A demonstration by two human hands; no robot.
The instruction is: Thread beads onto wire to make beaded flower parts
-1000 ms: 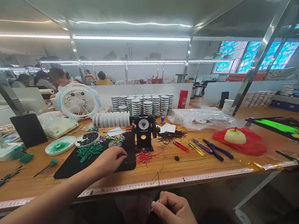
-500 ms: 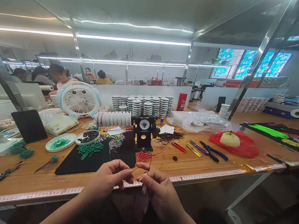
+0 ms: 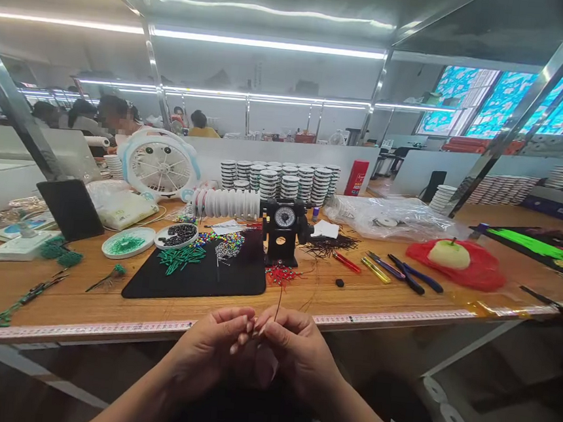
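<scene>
Brought back from over the black rectangular mat [image 3: 196,290] within the last second, the left hand [image 3: 214,336] now meets the right hand [image 3: 299,344] in front of the pink-and-white measuring strip [image 3: 345,320] along the wooden table [image 3: 367,300]. On my feed, the right thumb and forefinger pinch a thin dark cord [image 3: 279,303], its free end pointing up. Beside them, the left thumb and forefinger look pressed together; I cannot tell what lies between. Farther off I see red strands [image 3: 280,275] at the foot of a black dial-fronted machine [image 3: 272,246].
</scene>
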